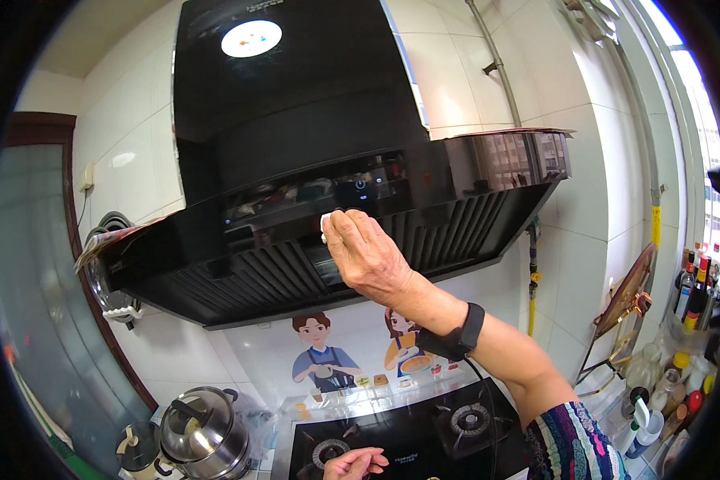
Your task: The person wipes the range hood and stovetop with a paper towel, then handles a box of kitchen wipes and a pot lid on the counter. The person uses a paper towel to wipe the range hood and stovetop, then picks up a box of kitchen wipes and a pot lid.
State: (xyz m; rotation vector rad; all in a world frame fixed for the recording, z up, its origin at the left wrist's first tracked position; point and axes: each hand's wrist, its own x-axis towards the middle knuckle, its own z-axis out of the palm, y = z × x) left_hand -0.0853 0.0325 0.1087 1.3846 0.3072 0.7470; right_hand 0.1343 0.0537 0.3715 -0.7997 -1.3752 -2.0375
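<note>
My right hand [366, 255] is raised in front of a black range hood [312, 132], fingers pinched around a small white thing [326, 228], perhaps a folded wipe. Most of that item is hidden behind my fingers. It is close to the lower front edge of the hood, just below a lit control panel [362, 186]; whether it touches the surface I cannot tell. Low in the view, my left hand [355, 464] hovers over the black gas cooktop [390, 435], its fingers loosely bent with nothing visible in them. The bottom of the picture cuts that hand off.
A lidded steel pot [201, 435] stands left of the cooktop, beside a smaller dark-lidded pot [139, 447]. Bottles [690, 288] and jars crowd the right. Behind the burners is a cartoon-printed splashback [324, 366]. A black cable [489, 399] hangs from my right wrist strap.
</note>
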